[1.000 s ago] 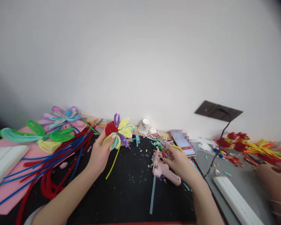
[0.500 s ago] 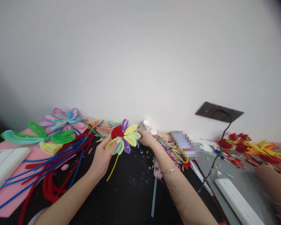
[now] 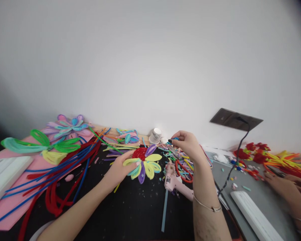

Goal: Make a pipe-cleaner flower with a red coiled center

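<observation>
My left hand (image 3: 122, 166) is closed on a pipe-cleaner flower (image 3: 152, 166) and pinches it at its left side. The flower has a red coiled part and looped petals in yellow, purple and teal. Further right, my right hand (image 3: 187, 144) is raised near the wall with its fingers pinched together. A small blue bit (image 3: 175, 138) shows at its fingertips, too small to name. Below that hand a pink glue gun (image 3: 175, 183) lies on the black mat (image 3: 130, 214), its handle partly behind my right forearm.
A white paper cup (image 3: 155, 135) stands against the wall. Pipe-cleaner scraps surround a red loop (image 3: 183, 172). To the left lie blue stems (image 3: 57, 169) and a green-petalled flower (image 3: 47, 147). A co-worker's hands (image 3: 282, 187) are at right, near a black cord (image 3: 227, 177) and white bar (image 3: 256, 214).
My right hand has moved right and up, away from the flower. My left hand has brought the flower slightly right and down. More of the glue gun now shows.
</observation>
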Demonstrator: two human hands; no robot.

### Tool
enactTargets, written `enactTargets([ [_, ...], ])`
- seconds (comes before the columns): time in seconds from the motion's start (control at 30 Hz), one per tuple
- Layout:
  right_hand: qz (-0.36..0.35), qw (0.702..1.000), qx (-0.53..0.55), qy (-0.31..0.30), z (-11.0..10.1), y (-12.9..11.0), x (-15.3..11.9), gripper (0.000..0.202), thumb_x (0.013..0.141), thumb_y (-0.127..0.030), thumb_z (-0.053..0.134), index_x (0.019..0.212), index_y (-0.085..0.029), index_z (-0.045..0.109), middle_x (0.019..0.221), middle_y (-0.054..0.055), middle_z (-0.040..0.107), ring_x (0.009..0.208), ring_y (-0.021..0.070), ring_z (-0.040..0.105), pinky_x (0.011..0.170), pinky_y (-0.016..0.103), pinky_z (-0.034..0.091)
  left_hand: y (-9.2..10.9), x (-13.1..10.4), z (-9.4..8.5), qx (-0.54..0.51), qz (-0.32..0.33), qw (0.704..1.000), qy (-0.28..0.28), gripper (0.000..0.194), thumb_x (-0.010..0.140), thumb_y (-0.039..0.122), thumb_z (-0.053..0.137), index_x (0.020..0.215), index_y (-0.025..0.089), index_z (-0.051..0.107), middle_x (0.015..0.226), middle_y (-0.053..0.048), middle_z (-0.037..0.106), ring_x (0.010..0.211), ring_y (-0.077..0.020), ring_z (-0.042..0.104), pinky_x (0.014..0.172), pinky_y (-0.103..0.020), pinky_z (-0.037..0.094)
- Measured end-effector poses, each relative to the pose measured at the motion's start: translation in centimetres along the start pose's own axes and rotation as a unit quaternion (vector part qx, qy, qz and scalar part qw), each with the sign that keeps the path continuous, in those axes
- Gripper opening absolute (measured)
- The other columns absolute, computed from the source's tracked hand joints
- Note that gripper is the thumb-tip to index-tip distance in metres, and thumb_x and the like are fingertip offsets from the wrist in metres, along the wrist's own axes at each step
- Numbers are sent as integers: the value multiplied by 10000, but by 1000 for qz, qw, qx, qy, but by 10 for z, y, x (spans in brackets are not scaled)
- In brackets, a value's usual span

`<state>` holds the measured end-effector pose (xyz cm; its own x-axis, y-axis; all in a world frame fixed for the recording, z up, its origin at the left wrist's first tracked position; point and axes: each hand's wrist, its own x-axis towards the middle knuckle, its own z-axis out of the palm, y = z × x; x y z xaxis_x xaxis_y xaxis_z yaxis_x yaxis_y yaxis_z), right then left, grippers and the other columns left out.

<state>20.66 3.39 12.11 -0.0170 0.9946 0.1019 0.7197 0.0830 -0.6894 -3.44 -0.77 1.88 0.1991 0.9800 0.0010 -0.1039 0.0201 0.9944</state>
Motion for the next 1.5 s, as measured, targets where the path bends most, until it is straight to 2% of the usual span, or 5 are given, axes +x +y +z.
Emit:
enactTargets([
  [0.1, -50, 988, 108, -96, -1, -16, -12, 75, 686, -159, 586, 760, -150, 593, 622, -3, 616, 589, 127, 594, 549, 220, 438, -3, -1, 1, 32, -10, 999, -26, 503, 713, 338, 677, 1184, 177, 603, 1124, -83, 690, 1030, -269, 632, 899, -370, 472],
  [0.23, -92, 977, 37, -188, 18, -25, -16, 150, 681, -104, 571, 778, -162, 670, 621, -5, 620, 589, 118, 578, 523, 204, 403, -4, -2, 3, 61, -25, 997, -51, 499, 697, 313, 687, 1169, 165, 615, 1075, -93, 709, 983, -280, 647, 852, -372, 493],
  [0.53, -156, 962, -85, -208, 38, -29, -10, 195, 608, 29, 563, 674, -145, 623, 571, -54, 518, 532, 66, 450, 500, 180, 302, 4, -3, 2, 134, -7, 986, -103, 452, 708, 245, 649, 1150, 149, 628, 1141, -77, 681, 1028, -256, 616, 904, -340, 455],
  [0.9, -168, 956, -108, -213, 44, -19, -6, 197, 617, 19, 553, 685, -150, 628, 585, -50, 502, 554, 75, 446, 521, 186, 304, -4, -4, 0, 51, -44, 983, -168, 519, 734, 200, 644, 1245, 164, 558, 1084, -69, 688, 969, -228, 617, 837, -316, 459],
  [1.5, -137, 962, -83, -220, 36, -18, -7, 172, 698, -116, 595, 861, -156, 632, 708, -9, 600, 644, 107, 544, 553, 201, 373, -1, -7, 0, 1, -80, 988, -133, 543, 726, 253, 684, 1249, 195, 547, 1190, -92, 646, 1053, -248, 596, 901, -342, 431],
])
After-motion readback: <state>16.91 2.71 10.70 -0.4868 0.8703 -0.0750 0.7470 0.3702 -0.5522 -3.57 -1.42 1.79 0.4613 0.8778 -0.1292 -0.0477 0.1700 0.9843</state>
